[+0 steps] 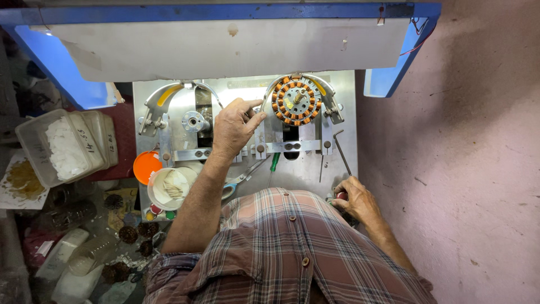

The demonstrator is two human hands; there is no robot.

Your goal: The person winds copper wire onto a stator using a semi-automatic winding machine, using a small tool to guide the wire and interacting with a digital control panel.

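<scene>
Fingers of my left hand are extended, thumb and forefinger narrowly parted, with their tips at the left edge of the wound stator; I cannot tell whether they pinch a wire there. Head view: the stator, a ring of copper-coloured coils around a metal hub, sits upright in the right-hand curved clamp of the metal fixture plate. A second, empty clamp with a bare spindle stands to the left of it, just beside my left wrist. My right hand rests at the near right edge of the plate, fingers curled closed around a small dark object that I cannot identify. A hex key lies on the plate between that hand and the stator, apart from both. Scissors with blue handles and a green-handled screwdriver lie under my left forearm, near the plate's front edge. Left of the plate stand an orange lid, a round white tub holding pale strips, and a clear plastic box of white pieces. Several more wound stators lie on the cluttered surface below these.
</scene>
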